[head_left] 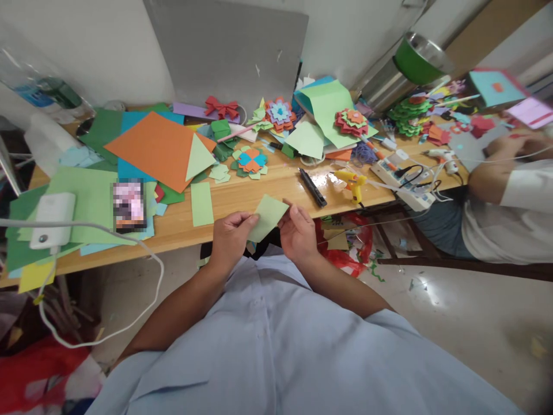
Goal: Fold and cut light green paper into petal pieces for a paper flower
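A light green piece of paper [268, 218] is held up just off the table's front edge. My left hand [232, 235] pinches its left side between thumb and fingers. At the opposite corner, my right hand [299, 230] has its thumb and fingertips closed on the paper. A light green paper strip [202, 204] lies flat on the table to the left of the hands. Beyond them are a black utility knife [311, 187] and a yellow glue gun [352, 183]. A blue and orange paper flower [251, 161] sits farther back.
Coloured sheets, with an orange one [151, 147] on top, cover the table's left. A phone [128, 204] and a white power bank [52, 219] with a cable lie there. A power strip [404, 183] stands right, near another person's arm [488, 178]. Below hangs a red bag [360, 242] of scraps.
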Action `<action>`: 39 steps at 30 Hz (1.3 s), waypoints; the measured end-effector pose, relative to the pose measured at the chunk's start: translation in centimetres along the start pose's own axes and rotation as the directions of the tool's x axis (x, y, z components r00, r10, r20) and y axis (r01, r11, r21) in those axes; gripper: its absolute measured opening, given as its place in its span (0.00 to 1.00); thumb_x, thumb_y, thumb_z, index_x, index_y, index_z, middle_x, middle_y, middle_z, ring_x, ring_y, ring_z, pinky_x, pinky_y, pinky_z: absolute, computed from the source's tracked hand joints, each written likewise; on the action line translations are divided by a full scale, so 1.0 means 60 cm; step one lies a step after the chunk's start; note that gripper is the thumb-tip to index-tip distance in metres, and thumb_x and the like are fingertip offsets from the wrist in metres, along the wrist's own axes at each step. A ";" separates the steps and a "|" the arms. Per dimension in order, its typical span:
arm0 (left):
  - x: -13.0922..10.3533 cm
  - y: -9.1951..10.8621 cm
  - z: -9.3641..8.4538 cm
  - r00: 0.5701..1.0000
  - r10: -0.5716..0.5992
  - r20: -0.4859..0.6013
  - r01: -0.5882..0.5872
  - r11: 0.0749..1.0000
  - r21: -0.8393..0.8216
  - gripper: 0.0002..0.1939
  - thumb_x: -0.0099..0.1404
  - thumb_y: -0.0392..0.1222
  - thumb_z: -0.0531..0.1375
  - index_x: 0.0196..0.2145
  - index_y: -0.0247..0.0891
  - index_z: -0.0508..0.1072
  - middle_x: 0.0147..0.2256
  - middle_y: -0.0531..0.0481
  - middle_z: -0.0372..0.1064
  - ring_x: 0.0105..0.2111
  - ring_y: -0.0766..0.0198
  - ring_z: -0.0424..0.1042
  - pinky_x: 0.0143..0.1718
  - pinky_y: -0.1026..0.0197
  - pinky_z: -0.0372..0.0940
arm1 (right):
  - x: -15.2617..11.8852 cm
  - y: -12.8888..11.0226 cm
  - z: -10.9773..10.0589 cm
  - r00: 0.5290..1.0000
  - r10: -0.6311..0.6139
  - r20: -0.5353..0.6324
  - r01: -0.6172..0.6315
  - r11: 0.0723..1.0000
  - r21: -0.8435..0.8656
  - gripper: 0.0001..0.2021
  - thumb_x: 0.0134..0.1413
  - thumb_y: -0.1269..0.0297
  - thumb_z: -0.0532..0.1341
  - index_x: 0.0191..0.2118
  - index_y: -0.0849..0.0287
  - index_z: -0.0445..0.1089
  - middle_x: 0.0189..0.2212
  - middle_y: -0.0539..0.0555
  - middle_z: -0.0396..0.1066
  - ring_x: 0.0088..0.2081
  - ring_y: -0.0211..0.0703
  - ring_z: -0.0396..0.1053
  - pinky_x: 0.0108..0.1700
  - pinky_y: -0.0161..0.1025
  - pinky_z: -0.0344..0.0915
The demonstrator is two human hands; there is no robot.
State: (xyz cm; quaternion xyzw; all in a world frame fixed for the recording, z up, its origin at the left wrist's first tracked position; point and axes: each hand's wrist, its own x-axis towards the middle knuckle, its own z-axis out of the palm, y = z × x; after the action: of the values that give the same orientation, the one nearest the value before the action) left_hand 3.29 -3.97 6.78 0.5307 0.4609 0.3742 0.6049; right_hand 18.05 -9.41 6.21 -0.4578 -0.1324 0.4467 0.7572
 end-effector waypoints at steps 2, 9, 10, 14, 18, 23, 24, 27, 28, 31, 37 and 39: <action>-0.001 0.002 0.002 1.000 -0.001 0.012 0.000 1.000 0.019 0.15 0.62 0.55 0.70 0.32 0.39 0.83 0.30 0.51 0.78 0.29 0.63 0.73 0.34 0.61 0.69 | -0.005 0.004 0.003 0.997 0.046 0.054 -0.043 0.998 -0.055 0.20 0.43 0.45 0.77 0.39 0.51 0.79 0.40 0.52 0.82 0.42 0.49 0.78 0.43 0.46 0.75; -0.010 0.008 0.011 0.999 0.026 -0.018 -0.024 0.995 0.098 0.15 0.61 0.55 0.70 0.31 0.39 0.83 0.27 0.53 0.77 0.27 0.64 0.71 0.31 0.63 0.66 | 0.013 -0.001 -0.003 0.991 -0.060 -0.117 0.052 0.996 -0.069 0.19 0.44 0.44 0.75 0.33 0.53 0.78 0.34 0.52 0.81 0.39 0.46 0.76 0.43 0.44 0.73; -0.008 0.005 0.011 0.999 0.017 -0.038 -0.015 0.998 0.060 0.15 0.61 0.54 0.70 0.32 0.39 0.83 0.28 0.53 0.77 0.28 0.64 0.72 0.32 0.63 0.67 | 0.015 -0.003 -0.007 0.991 -0.061 -0.116 0.053 0.996 -0.066 0.20 0.47 0.42 0.74 0.35 0.52 0.79 0.36 0.53 0.81 0.39 0.45 0.76 0.42 0.43 0.73; 0.005 -0.008 0.012 0.994 -0.033 -0.108 0.017 0.990 -0.140 0.15 0.58 0.54 0.72 0.31 0.38 0.83 0.28 0.53 0.77 0.28 0.65 0.72 0.34 0.62 0.70 | 0.005 0.000 -0.017 0.998 0.020 0.053 -0.010 0.983 -0.185 0.19 0.47 0.42 0.74 0.35 0.53 0.81 0.34 0.51 0.80 0.36 0.42 0.75 0.37 0.39 0.72; 0.008 -0.012 0.015 0.994 -0.038 -0.105 0.022 0.988 -0.151 0.16 0.58 0.55 0.72 0.32 0.38 0.83 0.29 0.52 0.78 0.27 0.65 0.73 0.34 0.62 0.71 | -0.011 0.008 -0.012 0.986 0.082 0.142 -0.029 0.940 -0.339 0.19 0.40 0.45 0.79 0.27 0.54 0.78 0.24 0.46 0.74 0.27 0.38 0.68 0.34 0.38 0.70; 0.006 -0.011 0.018 0.994 -0.046 -0.101 0.033 0.992 -0.124 0.17 0.59 0.56 0.71 0.33 0.38 0.83 0.29 0.51 0.78 0.28 0.64 0.73 0.34 0.61 0.71 | -0.008 0.009 -0.013 0.978 0.090 0.188 -0.004 0.911 -0.412 0.18 0.45 0.44 0.76 0.26 0.54 0.79 0.24 0.47 0.74 0.27 0.39 0.67 0.34 0.39 0.69; 0.006 -0.012 0.017 0.994 -0.043 -0.099 0.031 0.992 -0.118 0.16 0.59 0.55 0.71 0.32 0.38 0.83 0.29 0.52 0.78 0.28 0.65 0.73 0.33 0.62 0.70 | -0.007 0.010 -0.014 0.975 0.096 0.200 -0.003 0.907 -0.422 0.18 0.46 0.44 0.76 0.27 0.54 0.80 0.25 0.47 0.75 0.28 0.39 0.68 0.34 0.39 0.70; 0.005 -0.013 0.015 0.994 -0.043 -0.099 0.033 0.994 -0.104 0.14 0.58 0.53 0.71 0.31 0.39 0.82 0.28 0.52 0.77 0.28 0.65 0.72 0.32 0.63 0.69 | -0.011 0.017 -0.019 0.970 0.115 0.215 -0.009 0.899 -0.439 0.16 0.48 0.46 0.75 0.28 0.53 0.81 0.26 0.47 0.77 0.28 0.40 0.70 0.36 0.39 0.71; 0.005 -0.013 0.014 0.993 -0.047 -0.108 0.036 0.994 -0.107 0.14 0.58 0.53 0.71 0.31 0.39 0.82 0.28 0.52 0.77 0.27 0.66 0.72 0.32 0.63 0.69 | -0.015 0.020 -0.020 0.969 0.124 0.214 -0.017 0.898 -0.440 0.15 0.47 0.47 0.76 0.28 0.54 0.81 0.26 0.47 0.77 0.28 0.39 0.70 0.36 0.39 0.71; 0.010 -0.014 0.008 0.989 -0.059 -0.136 0.039 0.989 -0.142 0.14 0.58 0.53 0.71 0.30 0.38 0.81 0.27 0.53 0.75 0.26 0.67 0.70 0.31 0.63 0.68 | -0.027 0.030 -0.023 0.964 0.160 0.211 -0.052 0.897 -0.439 0.15 0.44 0.49 0.77 0.26 0.54 0.79 0.24 0.47 0.77 0.26 0.37 0.69 0.35 0.38 0.70; 0.012 -0.008 0.006 0.988 -0.062 -0.143 0.044 0.991 -0.126 0.15 0.58 0.54 0.71 0.29 0.38 0.80 0.26 0.53 0.75 0.26 0.66 0.70 0.30 0.64 0.67 | -0.031 0.033 -0.021 0.946 0.193 0.262 -0.067 0.903 -0.425 0.19 0.44 0.42 0.76 0.32 0.52 0.82 0.28 0.49 0.79 0.29 0.39 0.72 0.36 0.38 0.71; 0.009 -0.007 0.010 0.991 -0.066 -0.118 0.046 0.984 -0.171 0.15 0.57 0.53 0.72 0.30 0.38 0.81 0.26 0.54 0.75 0.25 0.67 0.70 0.30 0.63 0.67 | -0.027 0.032 -0.019 0.955 0.162 0.249 -0.023 0.876 -0.481 0.20 0.49 0.41 0.73 0.27 0.54 0.80 0.24 0.48 0.77 0.27 0.38 0.70 0.33 0.37 0.69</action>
State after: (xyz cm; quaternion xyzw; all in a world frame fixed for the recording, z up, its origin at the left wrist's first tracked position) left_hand 3.99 -3.68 6.26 0.4406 0.4790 0.4265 0.6281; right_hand 16.73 -11.01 4.36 -0.5661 -0.3214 0.4972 0.5735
